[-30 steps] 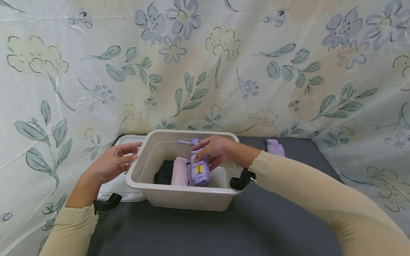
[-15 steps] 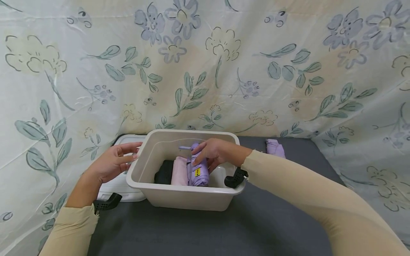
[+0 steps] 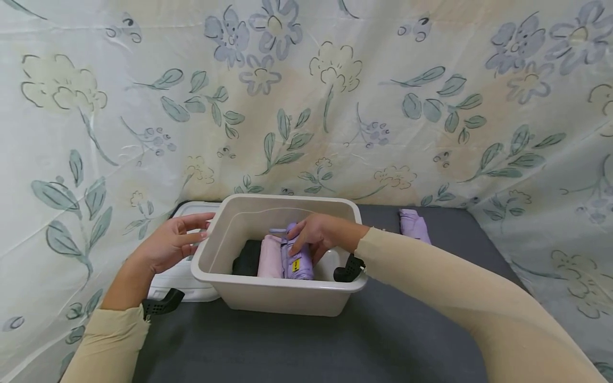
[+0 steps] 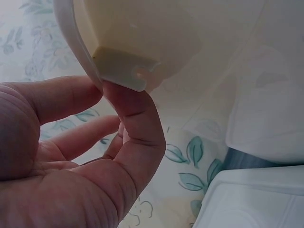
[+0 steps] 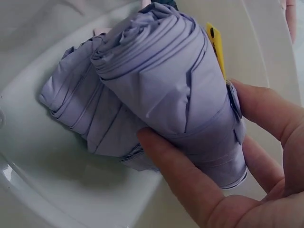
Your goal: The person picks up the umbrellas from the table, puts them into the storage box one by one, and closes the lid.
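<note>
A beige plastic storage bin (image 3: 282, 299) stands on the dark grey surface. My left hand (image 3: 174, 242) holds its left rim between thumb and fingers; in the left wrist view the fingertips (image 4: 133, 102) curl under the lip (image 4: 76, 42). Inside the bin, my right hand (image 3: 323, 234) grips a rolled purple folding umbrella (image 5: 166, 95) with a yellow label and a loose strap. Another purple rolled umbrella (image 5: 71, 95) lies right beside it. Left of these are a pink rolled bundle (image 3: 270, 258) and a black one (image 3: 247, 259), kinds unclear.
A white lid (image 3: 184, 284) lies left of the bin, partly beneath its overhang. Another purple rolled bundle (image 3: 414, 226) lies at the back right of the grey surface (image 3: 306, 346). A floral curtain (image 3: 325, 106) hangs close behind and at both sides.
The right hand has lowered the purple umbrella deeper into the bin, against the other rolled items. The left hand stays at the rim.
</note>
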Action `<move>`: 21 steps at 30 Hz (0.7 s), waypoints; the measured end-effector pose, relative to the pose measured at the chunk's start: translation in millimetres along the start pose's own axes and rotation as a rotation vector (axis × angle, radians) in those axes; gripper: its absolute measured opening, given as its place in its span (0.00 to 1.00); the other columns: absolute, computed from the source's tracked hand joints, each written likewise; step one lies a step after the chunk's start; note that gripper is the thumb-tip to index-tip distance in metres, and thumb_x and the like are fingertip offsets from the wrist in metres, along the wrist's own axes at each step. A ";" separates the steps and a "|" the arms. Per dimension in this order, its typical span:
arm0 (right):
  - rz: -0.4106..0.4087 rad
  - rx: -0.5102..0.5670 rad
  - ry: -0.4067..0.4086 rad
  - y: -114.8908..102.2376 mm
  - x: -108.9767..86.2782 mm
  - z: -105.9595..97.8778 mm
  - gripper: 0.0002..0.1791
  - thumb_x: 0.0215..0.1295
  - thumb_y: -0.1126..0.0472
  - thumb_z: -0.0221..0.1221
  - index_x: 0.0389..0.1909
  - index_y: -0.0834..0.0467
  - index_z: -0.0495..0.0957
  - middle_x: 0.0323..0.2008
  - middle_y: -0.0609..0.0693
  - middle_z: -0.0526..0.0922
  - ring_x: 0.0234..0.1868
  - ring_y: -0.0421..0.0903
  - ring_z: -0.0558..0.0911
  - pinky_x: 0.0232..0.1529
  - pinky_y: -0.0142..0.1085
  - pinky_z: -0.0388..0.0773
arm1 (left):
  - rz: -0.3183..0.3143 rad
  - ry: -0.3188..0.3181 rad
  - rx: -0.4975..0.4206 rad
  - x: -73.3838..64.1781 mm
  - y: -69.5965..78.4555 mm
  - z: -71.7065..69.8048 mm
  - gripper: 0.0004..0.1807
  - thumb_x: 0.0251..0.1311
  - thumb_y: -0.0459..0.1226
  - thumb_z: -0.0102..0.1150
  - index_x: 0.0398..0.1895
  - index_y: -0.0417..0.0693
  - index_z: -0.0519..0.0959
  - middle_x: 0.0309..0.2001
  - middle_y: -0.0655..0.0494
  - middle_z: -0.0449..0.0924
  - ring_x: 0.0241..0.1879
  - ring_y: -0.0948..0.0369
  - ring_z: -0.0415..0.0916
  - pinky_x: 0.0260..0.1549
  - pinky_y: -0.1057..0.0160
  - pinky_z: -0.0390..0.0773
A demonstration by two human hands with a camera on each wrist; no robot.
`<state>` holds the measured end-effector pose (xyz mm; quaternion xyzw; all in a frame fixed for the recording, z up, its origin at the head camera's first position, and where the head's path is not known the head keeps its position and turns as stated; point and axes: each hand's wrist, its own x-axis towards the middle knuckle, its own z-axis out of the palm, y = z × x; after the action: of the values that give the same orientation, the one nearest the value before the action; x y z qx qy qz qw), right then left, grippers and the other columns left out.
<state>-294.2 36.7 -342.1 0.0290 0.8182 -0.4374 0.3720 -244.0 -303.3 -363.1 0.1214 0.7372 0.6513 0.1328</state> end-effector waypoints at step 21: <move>0.011 -0.039 -0.077 -1.6 -10.2 -7.7 0.36 0.64 0.61 0.70 0.73 0.49 0.71 0.71 0.69 0.67 0.60 0.76 0.77 0.50 0.65 0.82 | -0.007 0.011 0.009 0.6 -1.1 -0.3 0.33 0.72 0.33 0.59 0.77 0.38 0.62 0.54 0.61 0.81 0.49 0.63 0.83 0.47 0.62 0.86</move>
<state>-292.0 44.2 -331.9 0.0093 0.8116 -0.4200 0.4060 -244.7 -303.5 -364.2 0.1157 0.7411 0.6483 0.1303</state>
